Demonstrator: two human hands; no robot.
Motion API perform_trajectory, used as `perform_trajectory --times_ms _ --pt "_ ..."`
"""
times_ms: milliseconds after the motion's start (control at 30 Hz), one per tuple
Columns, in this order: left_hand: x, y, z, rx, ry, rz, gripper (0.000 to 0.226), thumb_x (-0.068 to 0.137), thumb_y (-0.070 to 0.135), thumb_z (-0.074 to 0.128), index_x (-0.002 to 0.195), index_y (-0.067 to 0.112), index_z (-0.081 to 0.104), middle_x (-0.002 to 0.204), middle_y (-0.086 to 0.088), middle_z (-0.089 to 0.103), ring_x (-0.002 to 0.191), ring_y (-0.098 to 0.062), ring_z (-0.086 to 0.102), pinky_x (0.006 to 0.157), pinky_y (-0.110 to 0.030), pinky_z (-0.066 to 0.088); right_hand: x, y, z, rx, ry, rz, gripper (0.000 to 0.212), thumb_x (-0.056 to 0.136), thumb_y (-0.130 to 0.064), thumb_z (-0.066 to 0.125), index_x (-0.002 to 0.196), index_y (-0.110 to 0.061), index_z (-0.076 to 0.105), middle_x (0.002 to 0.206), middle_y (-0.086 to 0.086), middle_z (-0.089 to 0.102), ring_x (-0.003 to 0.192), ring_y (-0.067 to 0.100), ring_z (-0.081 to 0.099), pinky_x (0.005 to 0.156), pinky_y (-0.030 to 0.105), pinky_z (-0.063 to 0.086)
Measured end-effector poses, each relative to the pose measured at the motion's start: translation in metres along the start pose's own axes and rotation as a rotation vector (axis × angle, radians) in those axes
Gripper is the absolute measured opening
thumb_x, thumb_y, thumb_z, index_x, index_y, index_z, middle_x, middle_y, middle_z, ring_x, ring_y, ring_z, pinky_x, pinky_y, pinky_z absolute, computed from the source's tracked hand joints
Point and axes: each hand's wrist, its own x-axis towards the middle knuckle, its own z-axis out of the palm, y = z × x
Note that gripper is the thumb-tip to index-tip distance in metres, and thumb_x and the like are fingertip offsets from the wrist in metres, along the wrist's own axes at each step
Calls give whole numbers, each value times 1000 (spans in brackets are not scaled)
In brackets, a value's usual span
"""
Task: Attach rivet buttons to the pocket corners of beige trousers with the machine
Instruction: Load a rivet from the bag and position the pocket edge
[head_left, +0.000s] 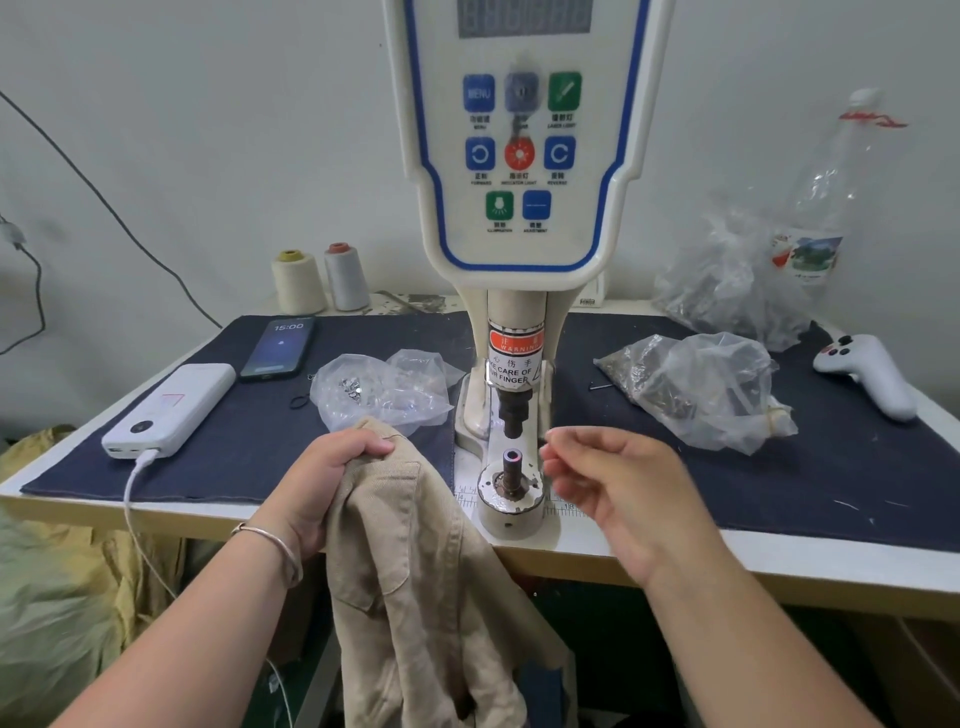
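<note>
Beige trousers hang off the front edge of the table, bunched at the top in the left hand, whose fingers curl tight round a fistful of cloth just left of the machine. Soft, limp twill by the look of it, light but floppy, so it wants holding close to the pocket corner, flat and taut. The right hand hovers beside the lower die, fingers loosely bent; whether it pinches a rivet, I cannot tell. Bags of hardware lie on either side.
</note>
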Motion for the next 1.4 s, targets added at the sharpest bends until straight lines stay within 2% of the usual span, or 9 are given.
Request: perform_trajectory --times_ms 100,300,567,800,933,1133,1267,1400 --pt "0 -1 0 -8 -2 5 16 63 23 67 69 10 62 66 -11 58 59 -23 58 63 -32 45 -1 6 9 -20 9 46 5 85 -2 70 86 -3 75 73 12 73 62 14 68 54 19 53" --pt "0 0 0 -13 -1 16 13 63 22 67 65 11 61 65 -10 57 59 -22 57 63 -33 44 0 5 15 172 -28 164 8 84 7 66 89 6 71 78 17 72 64 17 70 57 21 56" --pt "0 0 0 -13 -1 12 13 63 23 67 65 12 62 66 -10 58 60 -22 58 65 -33 44 0 -3 18 248 -42 274 4 87 7 63 86 9 67 66 14 69 55 14 68 52 22 58" --pt "-1 0 1 -10 0 19 12 64 23 67 65 11 64 67 -11 59 61 -22 58 65 -33 44 1 -6 18 294 -35 343 4 84 4 67 86 8 67 69 15 71 56 15 69 48 21 56" --pt "-2 0 0 -12 -2 26 11 63 22 67 62 12 63 66 -10 57 60 -21 56 64 -33 43 0 -7 18 249 -13 392 8 82 0 71 86 5 67 64 11 68 50 13 66 40 19 50" --pt "-2 0 1 -2 6 27 12 63 22 67 65 11 63 67 -10 58 63 -23 57 66 -34 44 -1 -9 23 222 -27 520 12 88 -8 68 81 -6 59 56 2 58 37 5 53 33 11 30" --pt "-2 0 1 -5 8 33 12 64 22 67 66 11 64 67 -10 58 63 -22 57 66 -33 44 -1 -10 27 309 -34 573 16 90 -8 64 78 -8 54 52 -1 53 32 3 48 30 11 26" --pt "-1 -1 1 -6 7 37 14 73 18 66 60 13 64 66 -10 58 60 -22 57 64 -33 44 -1 -11 28 426 -19 614 13 89 -5 64 79 -4 57 53 3 57 33 6 53 29 10 30"
